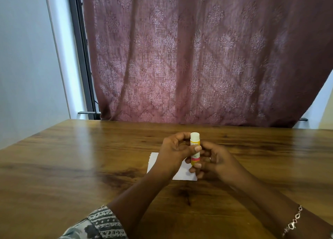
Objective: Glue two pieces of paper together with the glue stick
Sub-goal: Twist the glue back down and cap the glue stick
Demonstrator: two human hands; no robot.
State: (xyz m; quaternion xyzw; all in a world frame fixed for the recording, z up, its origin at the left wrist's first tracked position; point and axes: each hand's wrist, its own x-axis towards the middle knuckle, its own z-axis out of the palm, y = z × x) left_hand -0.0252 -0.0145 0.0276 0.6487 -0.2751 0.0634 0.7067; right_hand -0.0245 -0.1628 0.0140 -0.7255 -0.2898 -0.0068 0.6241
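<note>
Both hands on the glue stick (195, 149), held upright above the table (72, 166), white cap on top. Left hand (175, 148) wraps the upper part w/ thumb across the label; right hand (214, 159) grips the bottom end, fingers curled round it. White paper (182, 173) lies flat on the wood right under my hands, mostly hidden. Bracelet (294, 220) on my right wrist, patterned sleeve (100, 224) on the left. Curtain (198, 58) behind.

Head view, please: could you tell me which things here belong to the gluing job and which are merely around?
Belongs to the job:
glue stick, capped, held upright by left hand and right hand
white paper beneath them

Merely around:
curtain
bracelet
wooden table
</note>
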